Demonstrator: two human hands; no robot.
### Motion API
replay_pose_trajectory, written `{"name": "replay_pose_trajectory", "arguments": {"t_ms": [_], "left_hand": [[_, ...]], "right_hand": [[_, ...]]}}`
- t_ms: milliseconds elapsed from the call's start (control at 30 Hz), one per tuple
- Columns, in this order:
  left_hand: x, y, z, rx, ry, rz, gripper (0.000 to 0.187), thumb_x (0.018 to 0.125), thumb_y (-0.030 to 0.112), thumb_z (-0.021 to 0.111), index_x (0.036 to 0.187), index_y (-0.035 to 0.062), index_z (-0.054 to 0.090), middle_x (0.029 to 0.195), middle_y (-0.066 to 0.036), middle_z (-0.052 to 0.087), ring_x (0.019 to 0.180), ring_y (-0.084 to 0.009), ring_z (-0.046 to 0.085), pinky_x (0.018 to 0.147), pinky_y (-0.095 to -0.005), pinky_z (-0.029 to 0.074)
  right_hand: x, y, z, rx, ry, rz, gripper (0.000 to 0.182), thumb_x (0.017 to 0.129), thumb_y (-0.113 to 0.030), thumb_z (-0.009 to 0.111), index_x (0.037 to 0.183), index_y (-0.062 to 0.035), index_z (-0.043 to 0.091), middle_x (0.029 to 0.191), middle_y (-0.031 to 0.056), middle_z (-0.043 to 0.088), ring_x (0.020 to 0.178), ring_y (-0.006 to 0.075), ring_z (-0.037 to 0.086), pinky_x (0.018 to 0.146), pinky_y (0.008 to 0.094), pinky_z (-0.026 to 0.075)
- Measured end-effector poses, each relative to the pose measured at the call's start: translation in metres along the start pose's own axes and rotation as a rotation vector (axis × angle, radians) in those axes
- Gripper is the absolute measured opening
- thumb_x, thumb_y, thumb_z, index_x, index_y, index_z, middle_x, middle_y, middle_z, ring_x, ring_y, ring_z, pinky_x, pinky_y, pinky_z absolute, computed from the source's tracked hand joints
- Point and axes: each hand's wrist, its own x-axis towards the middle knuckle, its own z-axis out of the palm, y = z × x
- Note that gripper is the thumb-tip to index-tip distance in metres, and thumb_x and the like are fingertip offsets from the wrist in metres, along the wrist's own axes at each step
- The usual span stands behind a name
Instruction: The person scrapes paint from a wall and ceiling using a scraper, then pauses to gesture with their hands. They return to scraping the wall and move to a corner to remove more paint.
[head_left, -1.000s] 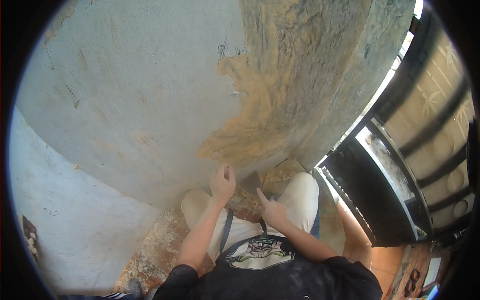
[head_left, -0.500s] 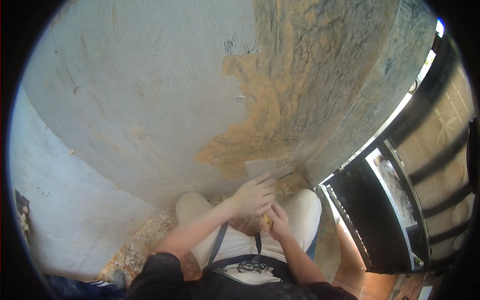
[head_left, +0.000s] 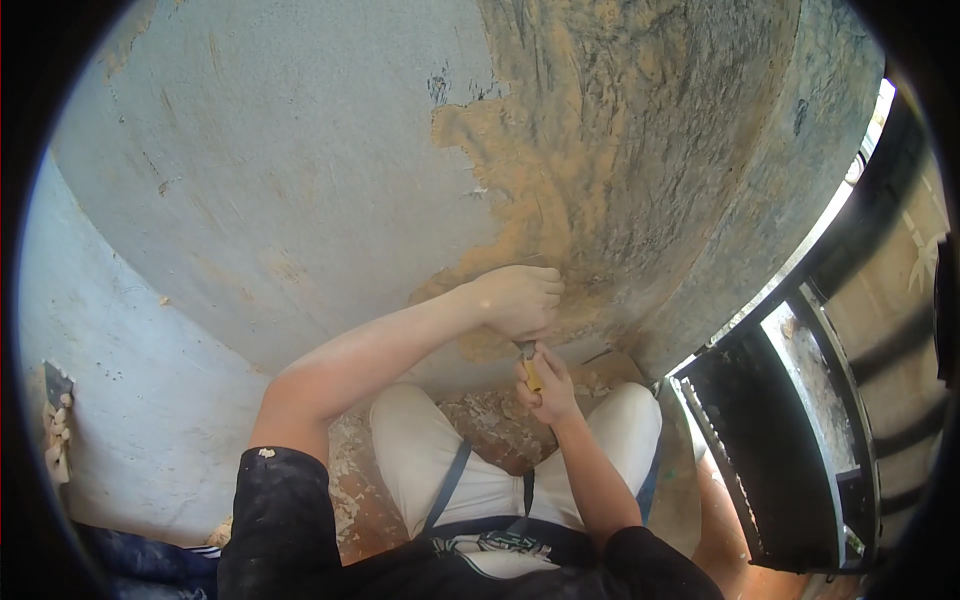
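Note:
My right hand (head_left: 548,388) is closed round the yellow handle of a scraper (head_left: 533,375), held low in front of the wall. Its metal end points up toward my left hand and is partly hidden. Just above it, my left hand (head_left: 522,300) is curled into a fist, knuckles toward the wall. A thin edge shows past that fist, but what it grips is hidden. Behind both hands rises the wall (head_left: 300,150), grey paint on its left and a bare, rough tan and dark patch (head_left: 570,150) on its right.
Paint flakes (head_left: 490,420) litter the floor around my knees. At the far left another person's hand (head_left: 58,440) holds a flat-bladed tool (head_left: 57,382) by a pale side wall; dark blue trousers (head_left: 150,565) show below. A black metal frame (head_left: 765,440) stands close on the right.
My left hand has moved up toward the wall, apart from my right hand. My right hand has risen slightly with the scraper, whose metal end now shows. The view has shifted slightly.

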Motion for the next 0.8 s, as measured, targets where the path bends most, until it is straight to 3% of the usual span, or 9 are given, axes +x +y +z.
{"name": "replay_pose_trajectory", "arguments": {"t_ms": [133,233,367,467,567,633,767,800], "left_hand": [[0.008,-0.003,-0.009,0.042,-0.052,-0.083,0.027,0.082,0.022,0.059,0.061,0.0051,0.062,0.066,-0.004,0.06,0.077,-0.0207,0.057,0.078,-0.0311,0.044],[0.013,-0.003,-0.005,0.039,-0.136,-0.057,0.026,0.079,0.023,0.06,0.058,0.0077,0.062,0.063,-0.002,0.061,0.076,-0.0194,0.058,0.079,-0.03,0.043],[0.021,-0.01,-0.004,0.106,-0.162,-0.099,0.019,0.072,0.025,0.061,0.057,0.0134,0.065,0.061,0.001,0.062,0.076,-0.0178,0.058,0.081,-0.0279,0.043],[0.023,-0.009,-0.016,0.137,-0.237,-0.092,0.014,0.067,0.024,0.061,0.059,0.0147,0.067,0.062,0.002,0.063,0.076,-0.0174,0.059,0.081,-0.0275,0.042],[0.018,-0.003,-0.008,0.078,-0.28,-0.088,0.013,0.065,0.024,0.061,0.061,0.0137,0.068,0.064,0.002,0.064,0.076,-0.0173,0.059,0.082,-0.0276,0.042],[0.025,-0.007,-0.014,0.072,-0.272,-0.079,0.013,0.065,0.023,0.062,0.061,0.013,0.068,0.065,0.002,0.065,0.076,-0.0174,0.059,0.083,-0.0277,0.041],[0.024,-0.014,-0.008,0.107,-0.282,-0.095,0.013,0.065,0.022,0.061,0.062,0.0121,0.067,0.066,0.001,0.065,0.076,-0.0179,0.06,0.084,-0.0283,0.041],[0.024,-0.004,-0.01,0.094,-0.336,-0.086,0.013,0.066,0.022,0.061,0.062,0.012,0.068,0.066,0.0,0.065,0.076,-0.0183,0.06,0.084,-0.0286,0.041]], "right_hand": [[0.01,-0.006,-0.006,-0.044,0.005,-0.038,0.028,0.101,-0.023,0.05,0.127,-0.016,0.05,0.081,0.0078,0.05,0.044,0.0083,0.035,0.038,0.0211,0.025],[0.012,0.013,-0.017,0.118,-0.108,-0.099,0.026,0.101,-0.023,0.05,0.125,-0.0154,0.053,0.078,0.0083,0.05,0.042,0.0079,0.033,0.037,0.021,0.024],[0.037,0.014,-0.034,0.087,-0.066,-0.045,0.026,0.1,-0.023,0.051,0.124,-0.0154,0.054,0.078,0.0081,0.05,0.043,0.008,0.032,0.037,0.0208,0.025],[0.04,0.014,-0.005,0.149,-0.103,-0.088,0.025,0.1,-0.022,0.051,0.123,-0.0133,0.056,0.077,0.008,0.049,0.043,0.0077,0.031,0.038,0.0209,0.025],[0.025,0.028,-0.003,0.213,0.027,-0.061,0.022,0.1,-0.023,0.05,0.116,-0.0092,0.056,0.077,0.0075,0.049,0.042,0.0074,0.031,0.038,0.0215,0.025],[0.034,0.013,-0.009,0.079,0.033,-0.069,0.022,0.1,-0.024,0.049,0.111,-0.0059,0.055,0.077,0.0074,0.049,0.042,0.0075,0.031,0.038,0.022,0.025],[0.021,0.011,0.005,0.117,-0.05,-0.1,0.021,0.101,-0.025,0.048,0.1,-0.0043,0.053,0.076,0.0064,0.049,0.042,0.0076,0.033,0.038,0.0225,0.025],[0.024,0.014,0.0,0.056,0.071,-0.04,0.021,0.101,-0.025,0.048,0.098,-0.0042,0.052,0.076,0.006,0.049,0.041,0.0078,0.033,0.038,0.0227,0.025]]}}
